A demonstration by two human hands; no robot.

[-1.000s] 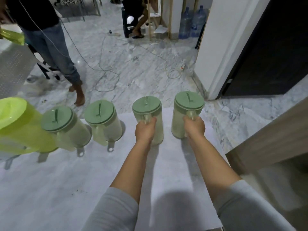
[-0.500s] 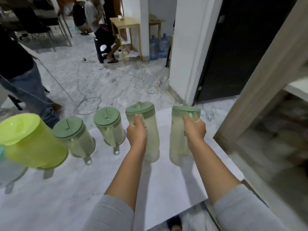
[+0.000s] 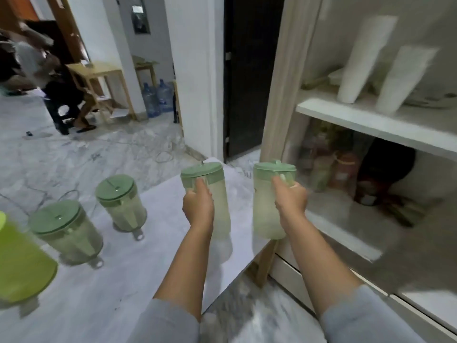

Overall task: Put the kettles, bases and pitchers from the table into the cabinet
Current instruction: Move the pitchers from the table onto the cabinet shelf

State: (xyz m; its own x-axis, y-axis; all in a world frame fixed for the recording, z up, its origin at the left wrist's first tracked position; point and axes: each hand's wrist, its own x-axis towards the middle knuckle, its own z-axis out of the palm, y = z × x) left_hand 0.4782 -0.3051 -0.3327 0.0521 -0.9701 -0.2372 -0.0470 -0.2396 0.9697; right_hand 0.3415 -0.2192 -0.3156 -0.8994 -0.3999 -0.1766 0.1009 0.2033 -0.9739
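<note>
My left hand grips the handle of a pale pitcher with a green lid, held above the table's right end. My right hand holds a second matching pitcher by its handle, lifted past the table's edge toward the open cabinet. Two more green-lidded pitchers stand on the white table. A lime-green pitcher sits at the far left, partly cut off.
The cabinet's upper shelf carries two white cone-shaped things and plates; the lower shelf holds jars and a dark pot at the back. A dark doorway lies ahead. People sit near a wooden stool and water bottles.
Both hands have lifted their pitchers off the table and carried them right. My view has swung right, bringing the open cabinet shelves into sight.
</note>
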